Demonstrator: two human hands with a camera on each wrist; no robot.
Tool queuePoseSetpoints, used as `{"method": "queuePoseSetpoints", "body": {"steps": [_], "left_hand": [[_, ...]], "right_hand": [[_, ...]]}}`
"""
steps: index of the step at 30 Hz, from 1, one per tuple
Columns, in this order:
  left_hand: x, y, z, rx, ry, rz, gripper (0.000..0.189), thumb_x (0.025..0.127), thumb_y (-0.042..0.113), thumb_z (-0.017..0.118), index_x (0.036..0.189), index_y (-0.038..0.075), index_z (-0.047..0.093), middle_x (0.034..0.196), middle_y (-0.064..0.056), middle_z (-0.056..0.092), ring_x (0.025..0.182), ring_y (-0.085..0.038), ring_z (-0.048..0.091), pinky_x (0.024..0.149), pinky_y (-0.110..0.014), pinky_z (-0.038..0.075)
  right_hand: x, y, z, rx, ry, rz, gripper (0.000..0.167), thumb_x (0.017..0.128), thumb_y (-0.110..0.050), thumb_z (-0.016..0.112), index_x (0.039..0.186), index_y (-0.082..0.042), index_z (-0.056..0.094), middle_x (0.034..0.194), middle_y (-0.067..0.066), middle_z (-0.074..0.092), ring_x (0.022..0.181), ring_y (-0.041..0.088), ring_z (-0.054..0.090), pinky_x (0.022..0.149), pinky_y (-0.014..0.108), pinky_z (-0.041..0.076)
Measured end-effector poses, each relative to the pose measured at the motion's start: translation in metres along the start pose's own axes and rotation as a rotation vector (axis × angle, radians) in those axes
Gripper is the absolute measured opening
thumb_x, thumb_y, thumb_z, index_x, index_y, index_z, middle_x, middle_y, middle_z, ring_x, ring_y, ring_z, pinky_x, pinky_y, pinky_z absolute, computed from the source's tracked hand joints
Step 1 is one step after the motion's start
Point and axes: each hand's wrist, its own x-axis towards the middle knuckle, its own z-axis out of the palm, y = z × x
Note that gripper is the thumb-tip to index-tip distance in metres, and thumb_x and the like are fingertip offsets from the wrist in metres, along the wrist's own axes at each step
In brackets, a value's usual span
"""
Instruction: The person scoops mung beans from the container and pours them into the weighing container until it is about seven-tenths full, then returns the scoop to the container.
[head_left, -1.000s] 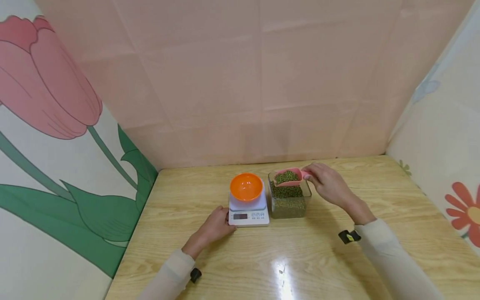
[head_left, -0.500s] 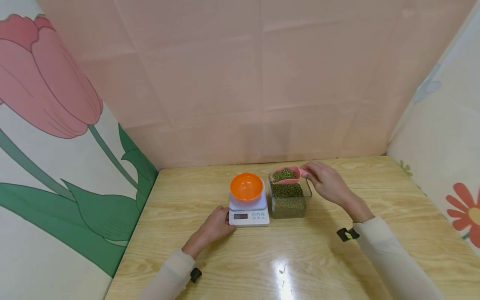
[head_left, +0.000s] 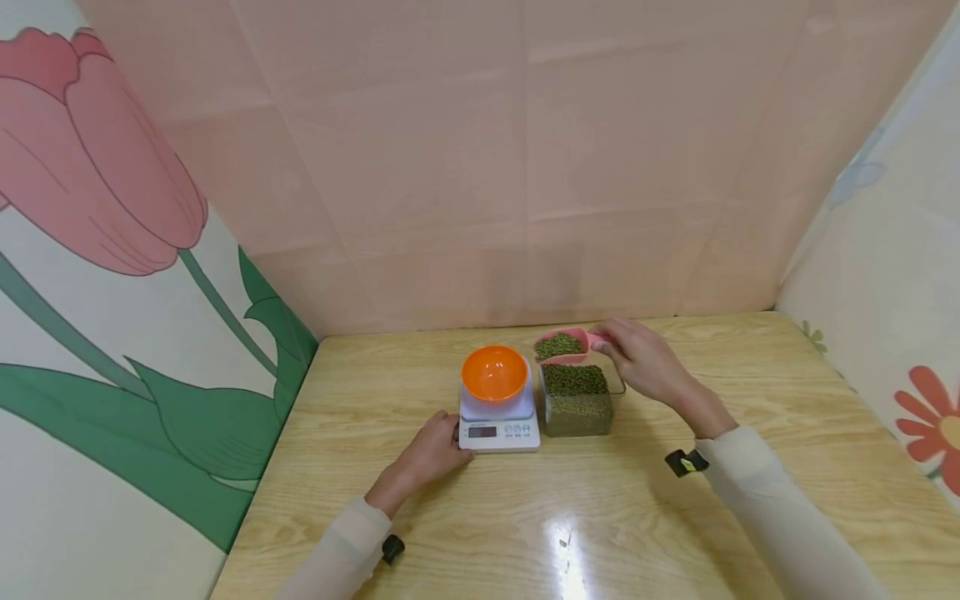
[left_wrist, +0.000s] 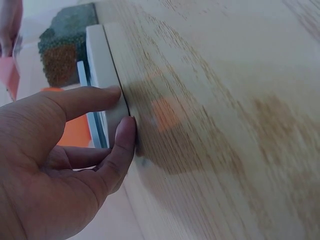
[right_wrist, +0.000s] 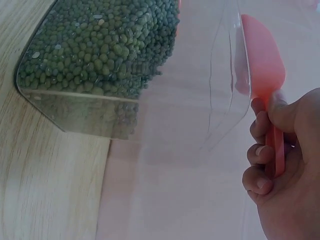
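Note:
My right hand (head_left: pixel 641 358) grips the handle of a pink scoop (head_left: pixel 564 345) heaped with green mung beans. The scoop is held level above the back of a clear plastic container (head_left: pixel 577 417), partly filled with the same beans (right_wrist: pixel 105 55). My left hand (head_left: pixel 432 450) holds the front left corner of a white kitchen scale (head_left: pixel 498 435), its thumb at the front edge in the left wrist view. An orange bowl (head_left: pixel 493 373) sits on the scale's platform, with no beans visible inside.
A wooden table (head_left: pixel 480 525) bears the scale and the container side by side. A pink covered wall (head_left: pixel 510 167) rises behind it. Walls painted with flowers stand at the left and right.
My right hand has moved the loaded scoop left and slightly away, from over the container's middle toward its back left rim. My left hand, the scale and the bowl stay put.

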Motion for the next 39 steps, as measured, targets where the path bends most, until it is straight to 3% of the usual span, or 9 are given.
{"method": "queuePoseSetpoints", "body": {"steps": [14, 39], "left_hand": [[0.001, -0.001, 0.001, 0.013, 0.009, 0.015, 0.05, 0.09, 0.009, 0.083, 0.137, 0.0, 0.068, 0.116, -0.01, 0.075, 0.091, -0.018, 0.048, 0.078, -0.029, 0.044], [0.002, -0.003, 0.002, 0.015, -0.004, -0.016, 0.051, 0.091, 0.011, 0.083, 0.137, -0.002, 0.067, 0.113, -0.009, 0.073, 0.092, -0.019, 0.048, 0.078, -0.03, 0.043]], "right_hand": [[0.013, -0.006, 0.005, -0.001, -0.029, -0.026, 0.018, 0.108, -0.018, 0.061, 0.114, -0.004, 0.072, 0.102, 0.009, 0.07, 0.093, 0.027, 0.063, 0.083, 0.048, 0.049], [0.038, -0.02, 0.02, -0.027, -0.096, -0.076, 0.024, 0.106, -0.02, 0.065, 0.119, -0.002, 0.073, 0.109, 0.012, 0.072, 0.102, 0.031, 0.068, 0.092, 0.053, 0.055]]}}
